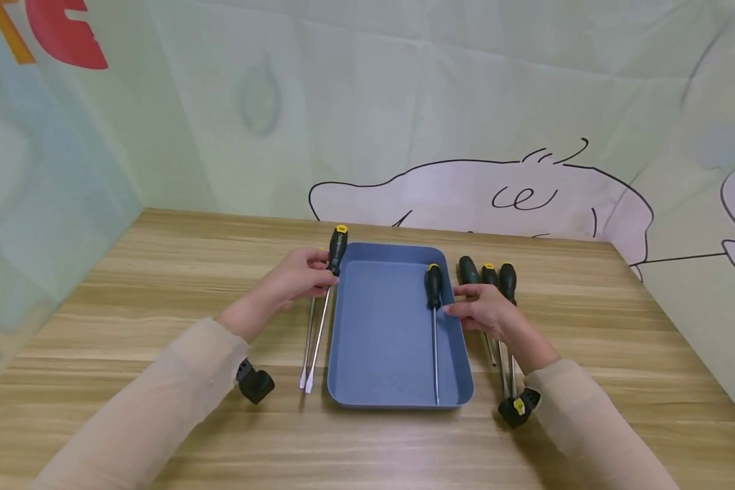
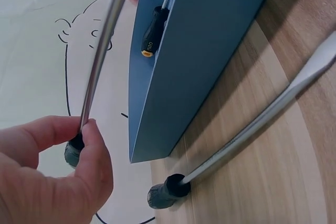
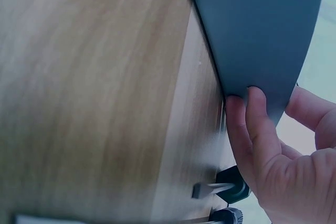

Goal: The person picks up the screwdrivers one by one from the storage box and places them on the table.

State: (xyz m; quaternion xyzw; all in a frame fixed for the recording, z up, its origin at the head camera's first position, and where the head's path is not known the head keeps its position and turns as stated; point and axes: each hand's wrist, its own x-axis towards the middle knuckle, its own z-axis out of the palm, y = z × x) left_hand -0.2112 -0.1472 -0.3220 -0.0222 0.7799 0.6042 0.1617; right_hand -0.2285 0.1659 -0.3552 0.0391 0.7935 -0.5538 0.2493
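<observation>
My left hand point(image 1: 301, 275) pinches a long flat-blade screwdriver point(image 1: 337, 250) between thumb and fingers, where the shaft meets the black and yellow handle. That screwdriver is raised beside the left wall of the blue tray point(image 1: 380, 327), its blade pointing toward me. Beneath it another flat-blade screwdriver point(image 2: 241, 137) lies on the table. My right hand point(image 1: 484, 309) holds the tray's right wall, thumb at the rim and fingers against the outer side point(image 3: 257, 51). One black screwdriver with a yellow end point(image 1: 433, 286) lies inside the tray along its right side.
Right of the tray, several screwdrivers lie side by side, among them a dark green-handled one point(image 1: 468, 270) and a black-handled one point(image 1: 508, 279). The wooden table point(image 1: 128, 299) meets a printed cloth backdrop point(image 1: 367, 122) at its back and sides.
</observation>
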